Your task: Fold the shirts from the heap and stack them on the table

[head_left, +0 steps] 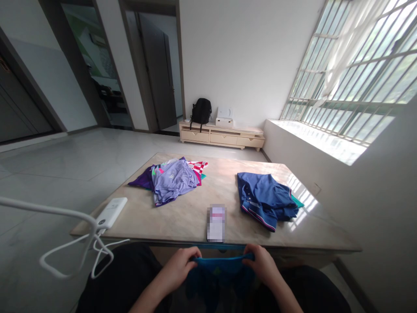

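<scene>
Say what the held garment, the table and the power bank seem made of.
Held garment: cloth, perhaps a synthetic knit; it hangs limp, though shadow hides its finish.
Table: probably stone, maybe marble, polished; mottled tones and bright gleaming stripes show.
Power bank: likely hard plastic, smooth and white, with crisp edges.

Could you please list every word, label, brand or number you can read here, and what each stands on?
None can be read.
White power bank: markings, too small to read.
Phone: screen pixelated, unreadable.
Lavender garment: small pale mark, too blurred to read.
Bright blue garment: green mark, too blurred to make out.
</scene>
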A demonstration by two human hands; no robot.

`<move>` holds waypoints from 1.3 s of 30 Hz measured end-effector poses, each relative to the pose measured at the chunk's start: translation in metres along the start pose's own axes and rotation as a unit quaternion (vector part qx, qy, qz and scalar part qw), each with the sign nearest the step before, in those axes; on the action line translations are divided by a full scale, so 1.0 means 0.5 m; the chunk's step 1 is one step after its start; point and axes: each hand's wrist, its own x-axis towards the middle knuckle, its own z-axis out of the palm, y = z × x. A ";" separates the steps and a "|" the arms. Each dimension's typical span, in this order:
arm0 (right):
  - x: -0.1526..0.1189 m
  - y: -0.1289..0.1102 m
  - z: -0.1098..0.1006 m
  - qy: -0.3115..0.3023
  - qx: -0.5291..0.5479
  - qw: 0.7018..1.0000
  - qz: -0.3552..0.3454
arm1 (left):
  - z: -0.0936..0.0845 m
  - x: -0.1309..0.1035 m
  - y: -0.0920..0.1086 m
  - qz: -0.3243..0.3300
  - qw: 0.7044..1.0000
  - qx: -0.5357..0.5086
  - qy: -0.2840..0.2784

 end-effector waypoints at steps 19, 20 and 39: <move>0.004 -0.019 -0.030 -0.056 0.136 0.989 -0.011 | 0.009 0.010 0.000 -0.032 0.992 -0.023 0.119; 0.004 -0.019 -0.032 -0.055 0.142 0.988 -0.012 | 0.009 0.010 -0.002 -0.030 0.991 -0.035 0.125; 0.003 -0.042 -0.009 0.075 0.130 0.987 -0.061 | 0.022 0.016 -0.024 -0.037 0.979 -0.096 0.173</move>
